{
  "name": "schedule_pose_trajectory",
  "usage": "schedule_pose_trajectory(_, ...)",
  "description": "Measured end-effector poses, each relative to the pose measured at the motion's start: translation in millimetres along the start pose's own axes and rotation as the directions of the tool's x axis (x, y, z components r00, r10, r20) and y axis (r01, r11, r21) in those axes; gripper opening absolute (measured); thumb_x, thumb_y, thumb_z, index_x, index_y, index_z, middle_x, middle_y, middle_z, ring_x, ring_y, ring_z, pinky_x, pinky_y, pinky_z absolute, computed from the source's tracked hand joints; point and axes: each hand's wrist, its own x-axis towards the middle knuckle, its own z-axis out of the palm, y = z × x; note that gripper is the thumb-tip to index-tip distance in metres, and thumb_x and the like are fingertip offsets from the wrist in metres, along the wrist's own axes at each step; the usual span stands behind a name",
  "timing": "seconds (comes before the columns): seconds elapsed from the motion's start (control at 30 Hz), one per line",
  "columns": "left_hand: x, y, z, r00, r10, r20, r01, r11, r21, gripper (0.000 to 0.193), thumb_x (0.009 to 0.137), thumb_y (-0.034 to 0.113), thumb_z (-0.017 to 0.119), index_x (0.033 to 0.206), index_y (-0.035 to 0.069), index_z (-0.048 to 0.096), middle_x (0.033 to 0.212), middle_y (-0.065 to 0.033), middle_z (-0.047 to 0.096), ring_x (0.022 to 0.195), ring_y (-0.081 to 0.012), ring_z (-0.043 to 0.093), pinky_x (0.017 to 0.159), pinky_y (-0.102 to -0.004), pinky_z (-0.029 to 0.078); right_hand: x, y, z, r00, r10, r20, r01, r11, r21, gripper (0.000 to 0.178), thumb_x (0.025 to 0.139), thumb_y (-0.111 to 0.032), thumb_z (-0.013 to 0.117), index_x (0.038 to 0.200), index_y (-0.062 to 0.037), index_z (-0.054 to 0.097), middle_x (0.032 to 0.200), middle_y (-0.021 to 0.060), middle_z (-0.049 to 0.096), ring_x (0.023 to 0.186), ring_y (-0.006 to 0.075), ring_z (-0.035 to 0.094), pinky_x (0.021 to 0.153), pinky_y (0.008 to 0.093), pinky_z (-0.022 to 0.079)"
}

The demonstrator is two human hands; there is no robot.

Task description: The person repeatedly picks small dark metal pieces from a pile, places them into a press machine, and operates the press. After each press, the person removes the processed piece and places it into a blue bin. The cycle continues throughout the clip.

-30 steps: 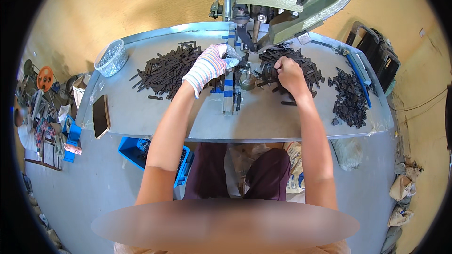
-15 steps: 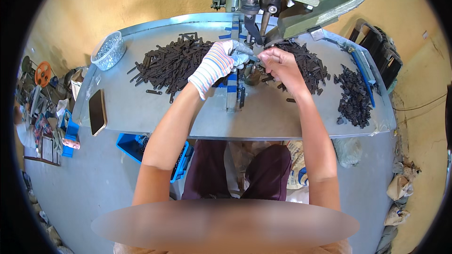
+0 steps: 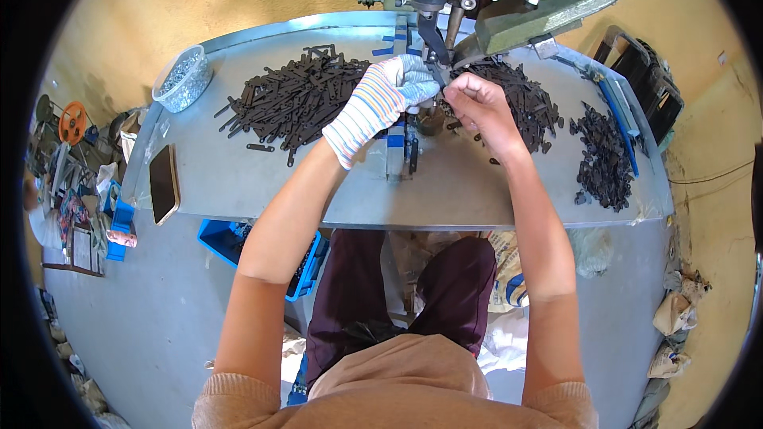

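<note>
My left hand (image 3: 401, 83), in a striped knit glove, is closed by the press head at the middle of the table. From its fingertips a dark flat strip (image 3: 437, 74) sticks out toward my right hand. My bare right hand (image 3: 482, 109) pinches with thumb and forefinger just right of the strip; anything between those fingertips is too small to make out. To the left of the glove lies a heap of dark flat strips with holes (image 3: 298, 99). Behind my right hand spreads another heap of similar strips (image 3: 524, 99).
A green press (image 3: 517, 20) overhangs the table's back. Small dark pieces (image 3: 602, 160) are piled at the right. At the left stand a clear tub of shiny small parts (image 3: 183, 79) and a phone (image 3: 164, 184). Below the table edge sits a blue bin (image 3: 218, 240).
My gloved hand has shifted slightly up toward the press head, and the strip in it now points differently. My right hand stays pinched close by. The whole view has tilted slightly.
</note>
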Motion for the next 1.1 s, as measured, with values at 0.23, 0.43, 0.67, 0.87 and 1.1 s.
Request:
schedule_pose_trajectory(0.23,-8,2,-2,0.997,-0.065,0.042,0.064,0.997,0.03,0.021,0.078,0.014,0.063,0.094,0.001,0.063,0.074,-0.0002,0.059,0.064,-0.0058,0.052,0.057,-0.0192,0.041,1,0,3,1.0,0.001,0.026,0.0,0.998,-0.064,0.011,0.083,-0.013,0.059,0.074,-0.0068,0.055,0.059,-0.0063,0.046,0.051,-0.0001,0.036,0.043,0.0168,0.026)
schedule_pose_trajectory(0.43,-5,-4,-4,0.995,-0.097,0.021,0.098,0.993,-0.068,0.019,0.079,0.016,0.062,0.093,0.003,0.062,0.074,-0.0002,0.059,0.066,-0.0063,0.053,0.06,-0.0196,0.043,0,-1,4,0.999,0.004,0.037,0.0,0.994,-0.112,0.009,0.083,-0.014,0.057,0.079,-0.0067,0.057,0.06,-0.0059,0.047,0.048,-0.0003,0.036,0.041,0.0164,0.026)
schedule_pose_trajectory(0.67,-2,-7,-15,0.964,-0.264,-0.037,0.253,0.949,-0.186,0.015,0.086,0.009,0.05,0.1,0.004,0.051,0.077,-0.004,0.06,0.062,-0.0121,0.06,0.051,-0.0235,0.047,5,9,-8,1.0,0.024,-0.009,-0.024,1.0,0.011,0.027,0.087,-0.003,0.043,0.111,-0.0009,0.053,0.074,-0.0024,0.041,0.056,0.0048,0.032,0.05,0.0186,0.028)
schedule_pose_trajectory(0.87,2,-7,-18,0.974,-0.227,-0.01,0.228,0.973,0.047,0.014,0.085,0.016,0.056,0.094,0.006,0.06,0.073,-0.0024,0.063,0.052,-0.0071,0.056,0.04,-0.0189,0.038,6,11,-10,0.997,0.07,-0.015,-0.069,0.993,0.098,0.025,0.087,-0.007,0.046,0.11,0.0004,0.053,0.069,-0.0017,0.045,0.052,0.0051,0.034,0.047,0.0193,0.028)
schedule_pose_trajectory(1.1,0,-8,-16,0.967,-0.25,-0.05,0.253,0.965,0.07,0.016,0.081,0.017,0.062,0.091,0.004,0.064,0.07,-0.0015,0.062,0.052,-0.0056,0.054,0.042,-0.0186,0.038,6,10,-12,0.992,0.113,-0.052,-0.107,0.989,0.103,0.015,0.086,-0.01,0.05,0.099,-0.0018,0.052,0.067,0.0021,0.052,0.049,0.0042,0.035,0.043,0.0186,0.026)
